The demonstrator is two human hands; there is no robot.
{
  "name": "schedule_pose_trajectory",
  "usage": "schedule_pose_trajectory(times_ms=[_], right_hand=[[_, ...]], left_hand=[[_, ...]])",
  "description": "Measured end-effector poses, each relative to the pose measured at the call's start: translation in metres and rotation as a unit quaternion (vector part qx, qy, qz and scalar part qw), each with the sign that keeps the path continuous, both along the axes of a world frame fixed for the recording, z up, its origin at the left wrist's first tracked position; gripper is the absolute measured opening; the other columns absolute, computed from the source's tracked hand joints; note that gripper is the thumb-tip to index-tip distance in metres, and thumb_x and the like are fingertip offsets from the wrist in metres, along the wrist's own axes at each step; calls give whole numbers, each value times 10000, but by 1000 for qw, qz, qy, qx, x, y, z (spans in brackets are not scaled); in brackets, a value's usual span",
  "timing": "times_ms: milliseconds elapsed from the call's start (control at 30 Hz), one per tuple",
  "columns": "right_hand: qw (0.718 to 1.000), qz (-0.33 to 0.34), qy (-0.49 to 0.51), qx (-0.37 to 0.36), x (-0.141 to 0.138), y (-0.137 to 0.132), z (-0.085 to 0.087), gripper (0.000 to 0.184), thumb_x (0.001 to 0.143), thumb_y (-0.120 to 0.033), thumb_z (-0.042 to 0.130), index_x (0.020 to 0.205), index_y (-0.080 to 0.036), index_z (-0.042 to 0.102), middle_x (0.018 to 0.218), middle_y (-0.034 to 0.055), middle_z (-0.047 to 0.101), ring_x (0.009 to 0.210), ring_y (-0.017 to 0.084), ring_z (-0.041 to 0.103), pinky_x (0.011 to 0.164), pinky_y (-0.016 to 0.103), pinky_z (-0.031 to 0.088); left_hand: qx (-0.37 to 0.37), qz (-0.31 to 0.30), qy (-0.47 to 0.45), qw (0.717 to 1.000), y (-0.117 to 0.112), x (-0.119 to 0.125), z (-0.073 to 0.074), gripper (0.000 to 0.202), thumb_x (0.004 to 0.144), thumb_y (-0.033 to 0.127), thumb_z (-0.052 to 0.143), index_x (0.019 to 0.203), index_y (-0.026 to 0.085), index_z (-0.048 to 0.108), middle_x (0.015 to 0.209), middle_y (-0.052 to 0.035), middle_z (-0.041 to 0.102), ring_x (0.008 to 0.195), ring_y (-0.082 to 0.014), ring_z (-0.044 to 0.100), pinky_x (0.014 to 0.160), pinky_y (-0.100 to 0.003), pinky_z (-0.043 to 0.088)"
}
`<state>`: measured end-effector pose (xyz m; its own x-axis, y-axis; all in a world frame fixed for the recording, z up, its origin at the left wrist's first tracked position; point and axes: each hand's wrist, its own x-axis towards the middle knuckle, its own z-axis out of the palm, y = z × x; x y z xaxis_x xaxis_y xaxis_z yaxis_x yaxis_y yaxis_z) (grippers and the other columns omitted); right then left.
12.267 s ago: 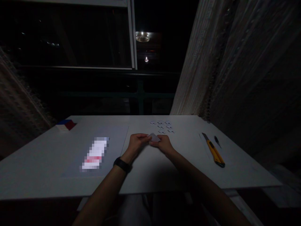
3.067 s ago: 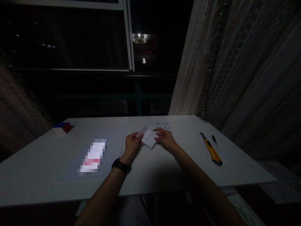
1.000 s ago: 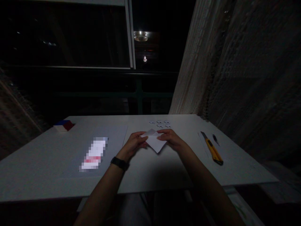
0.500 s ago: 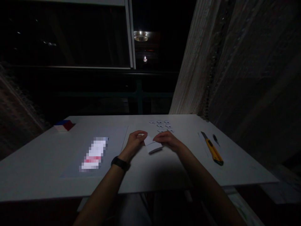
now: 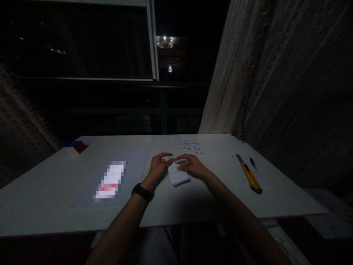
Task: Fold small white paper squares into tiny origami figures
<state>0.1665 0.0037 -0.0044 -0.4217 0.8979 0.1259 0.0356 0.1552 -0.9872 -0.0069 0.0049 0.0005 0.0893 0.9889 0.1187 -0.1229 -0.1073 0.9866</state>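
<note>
A small piece of folded white paper [image 5: 178,178] lies in front of me on the table, with a crease line across it and its near edge slightly raised over a dark shadow. My left hand [image 5: 159,166] has its thumb and fingers bent around the paper's far left corner. At the far right side, my right hand [image 5: 193,165] pinches the same paper, thumb on top. The fingertips of both hands nearly meet at the far edge, which they partly cover. A dark band [image 5: 142,192] circles my left wrist.
Several small marked paper pieces [image 5: 187,144] lie beyond my hands on the white table [image 5: 165,215]. To the right are a yellow utility knife [image 5: 250,176] and a dark pen-like object [image 5: 253,163]. A blurred-out bright phone-like shape [image 5: 110,180] rests on a sheet [image 5: 138,162]; a cube [image 5: 75,147] stands far left.
My right hand has shifted left, bringing its fingertips close to the left hand's. The paper now lies flatter and shows more of its near part.
</note>
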Motion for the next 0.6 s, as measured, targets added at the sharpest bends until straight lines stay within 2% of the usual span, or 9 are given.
schedule_pose_trajectory(times_ms=[167,367,500,600], right_hand=[[999,25,30,-30,2,2,-1,532,602,-250,691,1091,-116,530,557,-10,621,469,100,531,495,212,374],[999,-2,23,-28,3,3,-2,506,602,-256,690,1070,-122,552,503,-22,597,429,94,508,447,194,358],[995,-68,73,-9,-1,5,-5,496,610,-292,680,1070,-146,565,572,-2,633,488,116,551,476,218,409],[985,-141,97,0,-5,8,-9,414,604,-330,676,973,-150,628,634,18,653,507,127,566,468,231,433]], left_hand=[[-22,-12,-68,997,3,-1,0,396,614,282,646,966,107,598,615,-57,648,546,-167,597,488,-236,396],[-13,6,-82,997,2,0,2,394,671,300,606,1021,126,562,623,-50,652,512,-139,579,495,-234,422],[-29,12,-111,993,1,2,2,395,713,373,570,1035,148,543,574,0,602,445,-103,538,422,-199,404],[-63,-24,-101,993,1,5,1,373,707,371,582,990,130,557,605,-17,609,451,-116,551,411,-218,431]])
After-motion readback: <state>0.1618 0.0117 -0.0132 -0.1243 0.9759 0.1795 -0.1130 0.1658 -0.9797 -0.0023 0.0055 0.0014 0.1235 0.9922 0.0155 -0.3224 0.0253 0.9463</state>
